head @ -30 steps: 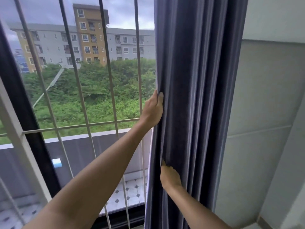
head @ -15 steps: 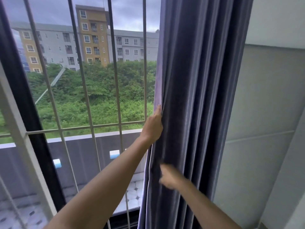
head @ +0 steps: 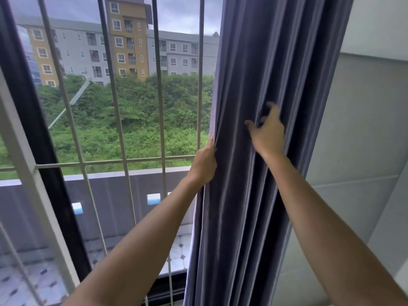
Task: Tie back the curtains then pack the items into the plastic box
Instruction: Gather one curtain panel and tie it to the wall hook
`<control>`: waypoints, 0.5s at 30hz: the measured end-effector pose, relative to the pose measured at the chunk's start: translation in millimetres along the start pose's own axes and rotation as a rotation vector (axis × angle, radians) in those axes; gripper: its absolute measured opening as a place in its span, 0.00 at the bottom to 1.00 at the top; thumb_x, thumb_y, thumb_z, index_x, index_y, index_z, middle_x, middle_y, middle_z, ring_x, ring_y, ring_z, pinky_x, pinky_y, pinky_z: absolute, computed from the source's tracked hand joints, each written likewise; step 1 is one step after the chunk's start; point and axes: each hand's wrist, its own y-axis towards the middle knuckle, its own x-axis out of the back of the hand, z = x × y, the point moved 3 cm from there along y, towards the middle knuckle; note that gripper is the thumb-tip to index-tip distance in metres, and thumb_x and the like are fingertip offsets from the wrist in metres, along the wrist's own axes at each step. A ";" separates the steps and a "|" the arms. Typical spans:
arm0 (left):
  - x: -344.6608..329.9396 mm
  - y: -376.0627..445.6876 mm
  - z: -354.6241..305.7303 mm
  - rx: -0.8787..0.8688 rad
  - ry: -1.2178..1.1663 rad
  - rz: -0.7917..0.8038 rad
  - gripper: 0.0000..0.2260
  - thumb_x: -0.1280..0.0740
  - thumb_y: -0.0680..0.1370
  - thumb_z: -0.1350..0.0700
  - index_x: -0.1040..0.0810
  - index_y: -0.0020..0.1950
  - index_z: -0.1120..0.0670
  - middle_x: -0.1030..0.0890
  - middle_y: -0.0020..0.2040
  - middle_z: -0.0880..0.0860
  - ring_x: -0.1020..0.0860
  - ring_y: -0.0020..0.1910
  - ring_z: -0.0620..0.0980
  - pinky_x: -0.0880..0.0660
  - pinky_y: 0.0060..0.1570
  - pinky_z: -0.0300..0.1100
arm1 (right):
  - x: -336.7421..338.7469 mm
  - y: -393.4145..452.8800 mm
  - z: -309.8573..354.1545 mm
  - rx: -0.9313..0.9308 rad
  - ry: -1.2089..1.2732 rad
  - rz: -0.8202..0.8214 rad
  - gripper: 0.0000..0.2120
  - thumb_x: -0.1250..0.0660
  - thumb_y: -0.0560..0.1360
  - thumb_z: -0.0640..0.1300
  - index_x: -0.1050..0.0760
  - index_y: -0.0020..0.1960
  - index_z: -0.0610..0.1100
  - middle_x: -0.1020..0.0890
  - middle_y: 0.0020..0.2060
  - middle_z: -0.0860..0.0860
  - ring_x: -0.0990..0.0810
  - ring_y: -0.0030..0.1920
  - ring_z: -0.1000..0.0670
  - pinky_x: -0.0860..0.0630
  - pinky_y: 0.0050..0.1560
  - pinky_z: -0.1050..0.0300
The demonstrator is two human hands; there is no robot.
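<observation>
Right hand [head: 268, 133] risen from low on curtain [head: 254, 85] to above left hand [head: 204, 164], fingers spread

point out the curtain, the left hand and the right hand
curtain [head: 238, 206], head view, on a front fold
left hand [head: 204, 166], head view, back of hand
right hand [head: 268, 134], head view, back of hand

Both my arms reach forward and up. My left hand [head: 204, 163] is pinched closed, knuckles toward me. My right hand [head: 268, 133] sits higher, fingers [head: 272, 109] spread and curling, blurred.
</observation>
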 end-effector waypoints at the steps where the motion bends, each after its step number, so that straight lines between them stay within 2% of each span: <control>1: 0.6 0.4 1.3 0.004 0.001 0.006 0.23 0.50 0.76 0.74 0.38 0.71 0.65 0.24 0.60 0.66 0.24 0.59 0.61 0.27 0.55 0.49 | -8.7 -8.1 -10.7 -0.013 -0.026 0.057 0.24 0.31 0.76 0.44 0.36 0.68 0.43 0.23 0.49 0.49 0.24 0.46 0.52 0.29 0.44 0.60; 3: 1.1 1.7 3.8 0.015 0.002 0.019 0.25 0.50 0.76 0.74 0.42 0.74 0.65 0.25 0.62 0.67 0.26 0.63 0.61 0.27 0.60 0.51 | -30.6 -29.6 -38.0 -0.008 -0.157 0.146 0.19 0.32 0.75 0.43 0.33 0.62 0.40 0.20 0.51 0.44 0.20 0.48 0.45 0.26 0.45 0.57; 6: 2.4 2.5 5.6 0.018 -0.005 0.022 0.25 0.51 0.77 0.74 0.42 0.74 0.64 0.27 0.65 0.65 0.28 0.66 0.60 0.29 0.64 0.52 | -61.5 -71.8 -77.0 -0.114 -0.300 0.317 0.18 0.35 0.76 0.41 0.32 0.64 0.41 0.19 0.55 0.41 0.20 0.55 0.38 0.22 0.52 0.47; 8: 3.9 1.9 5.7 0.016 -0.023 0.027 0.24 0.51 0.77 0.74 0.41 0.73 0.64 0.26 0.64 0.65 0.28 0.65 0.60 0.28 0.63 0.50 | -72.3 -105.1 -97.3 -0.202 -0.358 0.410 0.17 0.41 0.78 0.38 0.33 0.66 0.44 0.19 0.55 0.42 0.20 0.53 0.39 0.22 0.51 0.49; 11: 5.0 -0.8 4.4 -0.006 -0.048 0.010 0.23 0.50 0.77 0.74 0.39 0.72 0.65 0.24 0.61 0.65 0.25 0.61 0.61 0.27 0.61 0.51 | -84.5 -154.2 -121.8 -0.284 -0.417 0.518 0.23 0.50 0.79 0.34 0.39 0.73 0.46 0.21 0.59 0.43 0.20 0.55 0.42 0.22 0.54 0.50; 13: 3.6 -2.7 2.0 -0.006 -0.074 0.024 0.21 0.49 0.79 0.72 0.40 0.72 0.65 0.26 0.64 0.65 0.26 0.63 0.60 0.28 0.63 0.52 | -93.4 -176.9 -129.7 -0.272 -0.465 0.556 0.26 0.52 0.79 0.33 0.44 0.76 0.46 0.21 0.60 0.42 0.20 0.56 0.43 0.22 0.55 0.50; 15: 1.4 -4.4 -1.5 -0.011 -0.091 0.051 0.17 0.49 0.82 0.65 0.39 0.71 0.67 0.26 0.63 0.66 0.27 0.63 0.61 0.28 0.62 0.51 | -102.1 -194.7 -132.7 -0.230 -0.514 0.589 0.25 0.51 0.79 0.33 0.41 0.74 0.45 0.19 0.57 0.42 0.19 0.55 0.43 0.22 0.53 0.51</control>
